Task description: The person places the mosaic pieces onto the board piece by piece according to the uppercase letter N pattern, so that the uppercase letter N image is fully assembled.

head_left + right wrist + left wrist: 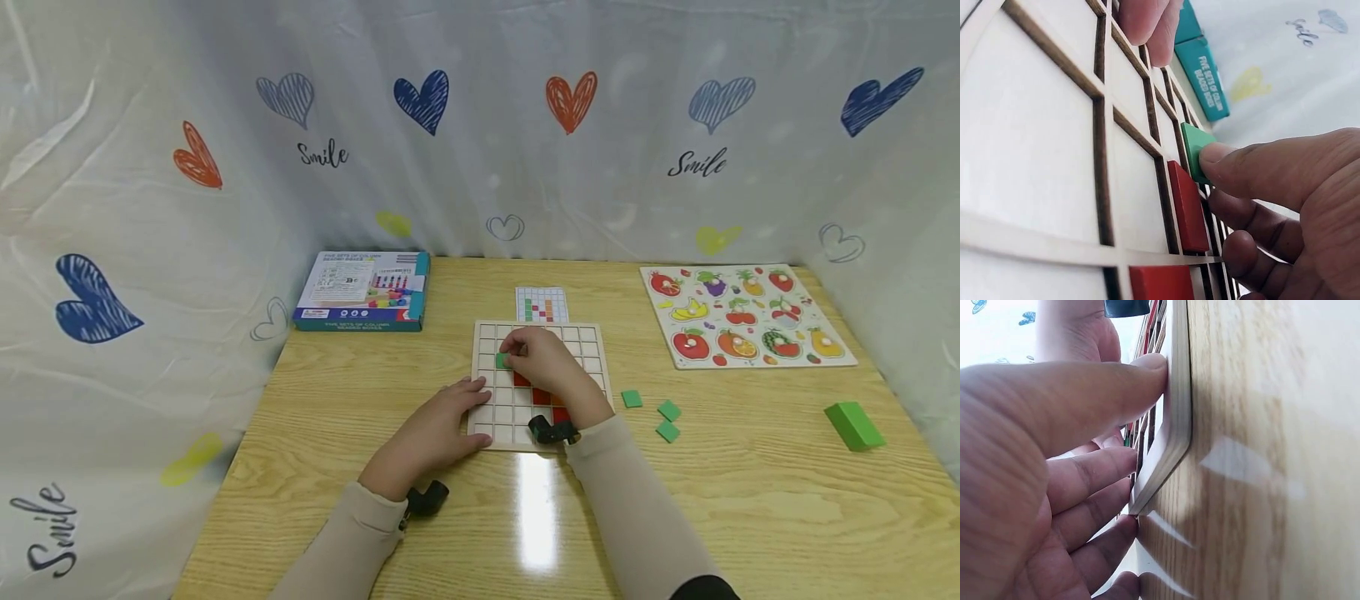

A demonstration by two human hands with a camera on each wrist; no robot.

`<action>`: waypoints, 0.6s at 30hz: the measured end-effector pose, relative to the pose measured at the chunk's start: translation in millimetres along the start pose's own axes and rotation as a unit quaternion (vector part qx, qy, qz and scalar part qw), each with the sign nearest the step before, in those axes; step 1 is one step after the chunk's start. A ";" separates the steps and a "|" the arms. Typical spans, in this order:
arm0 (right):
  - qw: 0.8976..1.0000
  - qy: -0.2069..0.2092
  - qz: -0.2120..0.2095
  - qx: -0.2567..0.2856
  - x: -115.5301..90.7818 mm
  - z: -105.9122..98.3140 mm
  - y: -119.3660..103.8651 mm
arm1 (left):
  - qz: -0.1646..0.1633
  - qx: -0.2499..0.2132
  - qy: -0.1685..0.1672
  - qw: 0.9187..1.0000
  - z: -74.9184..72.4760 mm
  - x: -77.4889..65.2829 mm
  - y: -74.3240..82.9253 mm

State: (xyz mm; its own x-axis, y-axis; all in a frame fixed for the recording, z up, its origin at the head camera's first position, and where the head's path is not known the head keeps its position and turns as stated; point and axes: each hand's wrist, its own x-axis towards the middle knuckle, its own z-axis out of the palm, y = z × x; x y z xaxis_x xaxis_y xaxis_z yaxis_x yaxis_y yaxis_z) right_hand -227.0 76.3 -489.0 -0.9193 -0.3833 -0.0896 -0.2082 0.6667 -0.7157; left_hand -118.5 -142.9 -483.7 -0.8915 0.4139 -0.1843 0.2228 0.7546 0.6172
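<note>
A white wooden grid board (504,414) lies on the table, its cells divided by raised strips. Between thumb and fingers my right hand (546,358) pinches a green square tile (1194,150), its thumb flat on the tile's face, over a cell in the board's left part. Red square tiles (1189,209) sit in a diagonal of cells beside and below it, partly covered by my right hand and wrist. My left hand (435,421) rests at the board's lower left corner, fingers spread and fingertips on its edge; its thumb (1147,369) presses the near rim.
Several loose green tiles (632,399) lie right of the board. A small pattern card (541,293) is behind it. Farther out are a boxed bead set (362,292), a fruit puzzle board (750,317) and a green block (855,426).
</note>
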 end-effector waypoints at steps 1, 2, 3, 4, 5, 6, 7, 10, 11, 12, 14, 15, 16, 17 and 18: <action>1.000 0.000 0.000 -0.003 0.0 0.1 -0.1 | 0.000 0.000 0.000 1.000 0.0 0.0 0.1; 1.000 -0.001 0.000 -0.007 -0.1 0.2 0.0 | -0.001 0.000 0.000 1.000 0.0 0.1 0.2; 1.000 -0.001 -0.001 -0.010 -0.1 0.3 0.1 | 0.000 0.000 0.000 1.000 0.0 0.2 0.2; 1.000 0.000 -0.002 -0.014 0.0 0.4 0.2 | -0.001 0.000 0.000 1.000 0.1 0.3 0.2; 1.000 0.001 -0.003 -0.017 0.0 0.4 0.3 | -0.001 0.000 0.000 1.000 0.2 0.4 0.2; 1.000 0.002 -0.004 -0.021 0.2 0.5 0.4 | -0.001 0.001 0.000 1.000 0.3 0.5 0.1; 1.000 0.003 -0.005 -0.025 0.3 0.6 0.6 | -0.001 0.002 0.000 1.000 0.4 0.6 0.0; 0.999 0.008 -0.008 -0.037 0.4 0.5 0.2 | -0.002 0.004 0.000 1.000 0.4 0.8 0.2; 0.999 0.010 -0.009 -0.041 0.4 0.5 -0.1 | -0.002 0.005 0.000 1.000 0.3 0.9 0.4; 0.999 0.013 -0.010 -0.046 0.5 0.5 -0.4 | -0.003 0.005 0.000 1.000 0.2 0.9 0.5; 0.998 0.018 -0.013 -0.054 0.5 0.3 -1.1 | -0.003 0.004 0.000 1.000 0.1 1.1 0.5; 0.998 0.020 -0.013 -0.058 0.7 0.4 -1.3 | -0.002 0.003 -0.001 1.000 0.1 1.3 0.5; 0.998 0.021 -0.014 -0.062 0.8 0.4 -1.3 | -0.002 0.002 0.000 1.000 0.2 1.4 0.3; 0.998 0.020 -0.014 -0.065 0.8 0.2 -1.5 | -0.002 0.001 0.000 1.000 0.4 1.5 0.0; 0.997 0.019 -0.016 -0.068 0.8 -0.3 -1.3 | -0.002 0.001 0.000 1.000 0.7 1.6 -0.4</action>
State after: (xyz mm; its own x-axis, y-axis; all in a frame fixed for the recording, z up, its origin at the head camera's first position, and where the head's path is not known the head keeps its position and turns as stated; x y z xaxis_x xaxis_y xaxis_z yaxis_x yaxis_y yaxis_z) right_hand -227.5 75.3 -488.0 -0.9231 -0.3826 -0.0397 -0.2784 0.7358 -0.6173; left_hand -119.8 -142.1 -484.7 -0.8923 0.4110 -0.1869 0.2202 0.7576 0.6145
